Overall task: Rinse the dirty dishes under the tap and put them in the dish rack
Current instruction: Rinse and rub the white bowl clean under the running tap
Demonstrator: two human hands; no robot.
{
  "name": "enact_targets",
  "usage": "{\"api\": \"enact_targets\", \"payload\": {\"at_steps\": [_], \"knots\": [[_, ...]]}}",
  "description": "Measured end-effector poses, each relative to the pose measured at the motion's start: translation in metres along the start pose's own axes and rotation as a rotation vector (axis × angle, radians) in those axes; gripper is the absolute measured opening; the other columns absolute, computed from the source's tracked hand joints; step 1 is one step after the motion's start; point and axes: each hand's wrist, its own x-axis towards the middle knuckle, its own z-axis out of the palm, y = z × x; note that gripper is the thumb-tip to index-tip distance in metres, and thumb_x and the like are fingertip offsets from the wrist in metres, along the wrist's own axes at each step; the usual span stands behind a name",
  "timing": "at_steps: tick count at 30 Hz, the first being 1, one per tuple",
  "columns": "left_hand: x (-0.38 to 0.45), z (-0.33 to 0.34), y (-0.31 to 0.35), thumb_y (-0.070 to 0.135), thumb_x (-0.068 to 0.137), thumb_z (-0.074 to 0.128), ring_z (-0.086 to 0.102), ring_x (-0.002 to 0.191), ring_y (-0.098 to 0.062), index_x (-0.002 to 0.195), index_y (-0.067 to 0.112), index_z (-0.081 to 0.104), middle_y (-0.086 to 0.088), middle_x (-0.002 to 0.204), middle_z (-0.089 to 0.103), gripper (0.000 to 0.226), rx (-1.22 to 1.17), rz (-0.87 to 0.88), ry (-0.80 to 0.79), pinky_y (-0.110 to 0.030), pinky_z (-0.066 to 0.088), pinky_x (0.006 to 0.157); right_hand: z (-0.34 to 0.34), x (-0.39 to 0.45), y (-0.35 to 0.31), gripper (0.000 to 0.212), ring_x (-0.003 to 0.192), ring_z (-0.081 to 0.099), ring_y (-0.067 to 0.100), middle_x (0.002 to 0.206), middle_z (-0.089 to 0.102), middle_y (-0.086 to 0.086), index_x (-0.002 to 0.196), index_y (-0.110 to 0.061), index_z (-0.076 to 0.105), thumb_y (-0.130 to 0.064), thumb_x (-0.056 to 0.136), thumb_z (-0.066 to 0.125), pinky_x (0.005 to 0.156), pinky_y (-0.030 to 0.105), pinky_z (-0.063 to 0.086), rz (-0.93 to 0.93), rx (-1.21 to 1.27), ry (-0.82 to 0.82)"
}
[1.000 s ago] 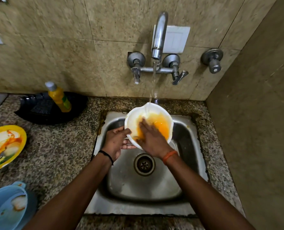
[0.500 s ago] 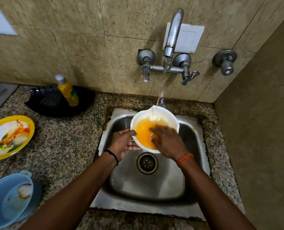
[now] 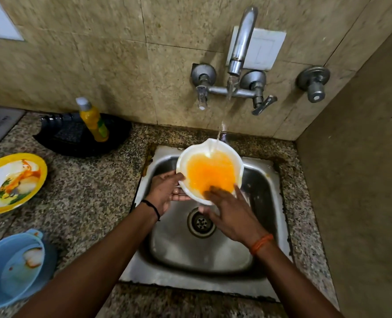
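A white bowl [image 3: 233, 154] smeared orange inside is held tilted over the steel sink [image 3: 266, 203], under the water running from the tap [image 3: 242, 42]. My left hand [image 3: 164, 191] grips the bowl's left rim from below. My right hand [image 3: 230, 211] lies with spread fingers on the bowl's lower inside edge, touching the orange film. A dirty yellow-rimmed plate [image 3: 11, 182] and a dirty blue bowl [image 3: 14, 269] sit on the granite counter at the left. A black dish rack [image 3: 75, 136] stands at the back left against the wall.
A yellow soap bottle [image 3: 93, 121] stands on the black rack. A second wall valve [image 3: 314, 84] sits right of the tap. A tiled side wall closes the right. The sink drain [image 3: 200, 222] lies below my hands.
My right hand slid from the middle of the bowl down to its lower edge, uncovering the orange inside. The view shifted right and down a little.
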Motion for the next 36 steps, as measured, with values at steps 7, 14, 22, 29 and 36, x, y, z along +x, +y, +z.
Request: {"api": "enact_targets", "payload": {"at_steps": [7,14,22,29,36], "knots": [[0.001,-0.009,0.002,0.005,0.089,0.059,0.07,0.058,-0.027,0.117,0.01,0.062,-0.017,0.095,0.069,0.029,0.044,0.054,0.054,-0.042,0.06,0.056,0.018,-0.003,0.003,0.055,0.143,0.029,0.016,0.159,0.026,-0.009,0.146,-0.03,0.039,-0.054,0.097,0.043,0.115,0.034,0.024,0.226,0.275,0.12],[-0.014,-0.005,0.019,0.003,0.082,0.063,0.069,0.064,-0.021,0.11,0.017,0.071,-0.007,0.092,0.074,0.033,0.392,0.365,0.107,-0.042,0.059,0.054,0.048,0.021,0.023,0.069,0.112,0.06,0.028,0.141,0.049,0.012,0.148,-0.028,0.019,-0.036,0.093,0.06,0.083,0.046,0.056,0.84,1.647,0.224],[-0.02,-0.002,0.031,0.028,0.071,0.06,0.07,0.059,-0.015,0.09,0.017,0.076,0.0,0.077,0.075,0.027,0.92,0.658,0.045,-0.04,0.057,0.048,0.051,0.039,0.017,0.035,0.101,0.064,0.036,0.118,0.065,0.019,0.125,-0.005,0.057,-0.016,0.092,0.059,0.084,0.047,0.056,0.834,1.701,0.172],[-0.003,-0.008,0.023,0.006,0.089,0.055,0.065,0.054,-0.028,0.101,0.002,0.059,-0.017,0.079,0.064,0.013,0.377,0.046,0.079,-0.035,0.056,0.04,-0.001,0.041,0.033,0.025,0.075,0.065,0.026,0.096,0.068,0.015,0.113,-0.003,0.064,-0.01,0.09,0.061,0.061,0.038,0.059,0.834,1.171,0.168],[0.018,0.001,-0.021,0.003,0.094,0.048,0.063,0.077,-0.024,0.122,0.006,0.05,-0.015,0.095,0.064,0.028,0.179,-0.291,-0.102,-0.037,0.059,0.064,-0.076,0.042,0.023,0.029,0.084,0.071,0.027,0.092,0.075,0.01,0.103,-0.01,0.074,-0.024,0.079,0.066,0.074,0.032,0.057,0.587,0.419,0.263]]}}
